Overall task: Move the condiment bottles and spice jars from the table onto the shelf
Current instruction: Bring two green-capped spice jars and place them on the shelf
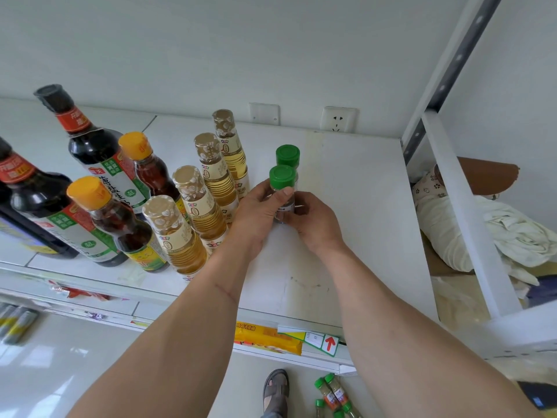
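White shelf (346,191) | white wall behind | both hands' fingers pinching green-capped spice jar (282,188)

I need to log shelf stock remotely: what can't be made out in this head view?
- Green-capped clear spice jar: label and base hidden by left hand and right hand.
- Second green-capped jar: body hidden behind the first.
- Green-capped bottles below: cut off by bottom edge.
- Dark soy sauce bottle: cut off at left edge.

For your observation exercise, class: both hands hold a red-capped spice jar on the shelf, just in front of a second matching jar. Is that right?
Not quite. The head view shows both hands, left and right, holding a green-capped spice jar, not red-capped. It does stand on the shelf in front of a second matching jar.
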